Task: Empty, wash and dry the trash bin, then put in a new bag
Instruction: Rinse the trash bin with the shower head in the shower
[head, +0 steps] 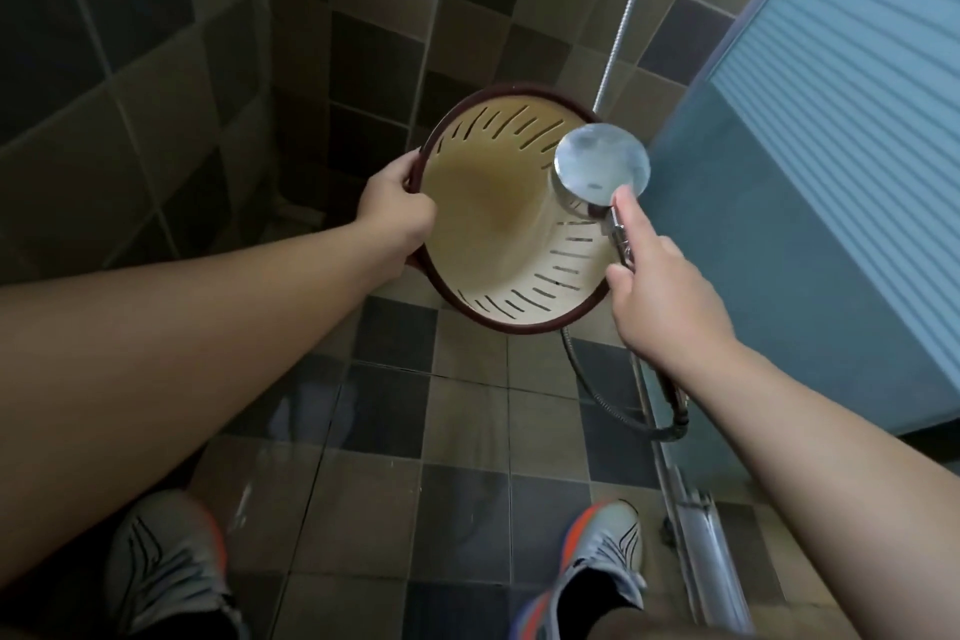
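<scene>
Shoes (171, 566) stand below the bin (498, 218), tilted above the floor. Left hand (397, 218) grips its rim; right hand (660, 286) holds the shower head (602, 164) at its mouth. Washing step; rinsing the inside likely comes next.

Bare forearms, grey trainers (602, 566) with orange trim, black stripes
</scene>
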